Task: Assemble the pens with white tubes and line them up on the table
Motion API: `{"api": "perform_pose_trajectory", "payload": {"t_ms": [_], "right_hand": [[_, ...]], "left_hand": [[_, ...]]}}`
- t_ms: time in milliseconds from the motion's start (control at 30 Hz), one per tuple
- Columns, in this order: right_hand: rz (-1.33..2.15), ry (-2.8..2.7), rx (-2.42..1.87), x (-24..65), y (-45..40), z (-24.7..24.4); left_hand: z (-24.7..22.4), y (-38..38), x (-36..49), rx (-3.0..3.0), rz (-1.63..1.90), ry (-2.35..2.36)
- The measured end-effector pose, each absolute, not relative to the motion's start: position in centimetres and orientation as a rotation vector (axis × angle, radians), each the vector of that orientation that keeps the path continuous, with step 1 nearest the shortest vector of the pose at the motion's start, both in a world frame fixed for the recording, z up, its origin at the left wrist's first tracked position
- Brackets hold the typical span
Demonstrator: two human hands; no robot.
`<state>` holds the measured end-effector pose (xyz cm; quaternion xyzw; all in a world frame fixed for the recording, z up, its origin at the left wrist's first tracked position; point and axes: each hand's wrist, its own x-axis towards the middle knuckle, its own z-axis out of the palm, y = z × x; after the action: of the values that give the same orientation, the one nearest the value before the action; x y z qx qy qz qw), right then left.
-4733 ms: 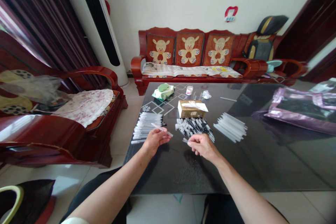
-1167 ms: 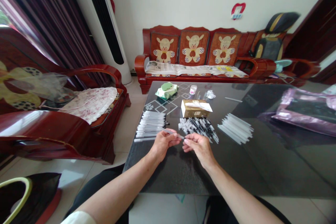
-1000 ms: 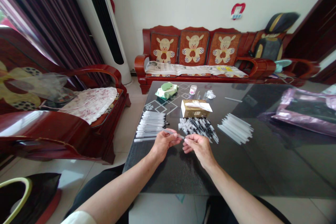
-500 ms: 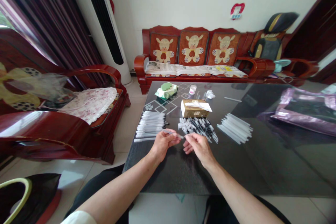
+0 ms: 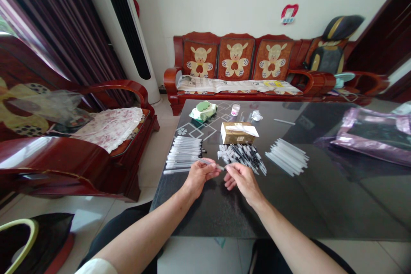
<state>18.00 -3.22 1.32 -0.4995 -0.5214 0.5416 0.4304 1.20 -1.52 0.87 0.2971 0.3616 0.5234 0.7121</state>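
Between the thumb and fingers of my left hand (image 5: 201, 175) lies a thin translucent pen barrel (image 5: 202, 160), slanting down to the right. My right hand (image 5: 240, 180) pinches at its right end, where a small dark part shows; its lower fingers are curled loosely. Left of my hands, a row of translucent pens (image 5: 183, 154) with dark ends lies on the table. Just beyond my fingers is a heap of clear caps and black pen parts (image 5: 245, 156). To the right rests a stack of whitish translucent tubes (image 5: 287, 156).
A tissue box (image 5: 239, 133) stands behind the heap on the dark table (image 5: 305, 209). Farther back are a green wipes pack (image 5: 203, 112), a small white cup (image 5: 235, 109), crumpled tissue (image 5: 257, 115) and a single tube (image 5: 284, 121). A purple-edged bag (image 5: 353, 143) lies at right.
Almost nothing differs. Both hands stay at the pen barrel in the same place, and the view has shifted very slightly.
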Motion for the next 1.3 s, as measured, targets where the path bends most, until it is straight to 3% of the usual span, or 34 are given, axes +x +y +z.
{"api": "perform_pose_trajectory", "payload": {"t_ms": [1300], "right_hand": [[1.375,-1.376,-1.229,18.32,-3.31,1.04]], "left_hand": [[0.82,-1.65,1.18,0.718,1.141,0.788]]}}
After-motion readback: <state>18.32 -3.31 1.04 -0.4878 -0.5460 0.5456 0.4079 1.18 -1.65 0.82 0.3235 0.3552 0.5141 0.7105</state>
